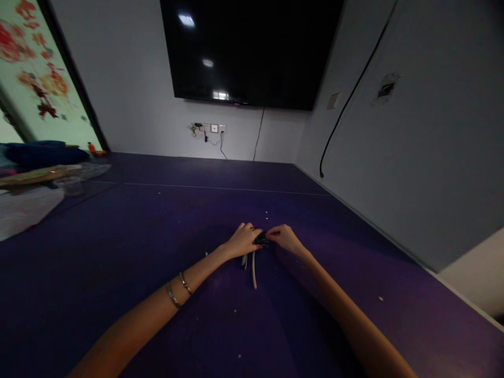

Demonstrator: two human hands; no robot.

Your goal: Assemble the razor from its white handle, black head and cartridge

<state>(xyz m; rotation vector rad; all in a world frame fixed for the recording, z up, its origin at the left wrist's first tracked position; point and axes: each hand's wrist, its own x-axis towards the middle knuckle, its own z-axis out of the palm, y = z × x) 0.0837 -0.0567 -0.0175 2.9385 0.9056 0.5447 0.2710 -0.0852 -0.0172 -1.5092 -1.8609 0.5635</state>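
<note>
Low over the purple surface, a small dark bundle (262,240), looking like black strands or cable, lies between my two hands. My left hand (244,241) is closed around its left side, with the thumb along the top. From the right, my right hand (285,237) pinches at the bundle's right edge with thumb and forefinger; the exact piece in the pinch is too small to make out. Below my left hand a pale cord-like strip (254,270) points toward me. Beside it is a shorter pale and dark piece (244,261), partly hidden by the hand.
The purple surface (177,325) carries scattered white bits and a thin seam. Clear plastic (31,207) and dark blue cloth (47,153) lie at the left. Ahead are a wall-mounted television (252,52) and sockets (214,128). A black cable (354,89) hangs on the right wall.
</note>
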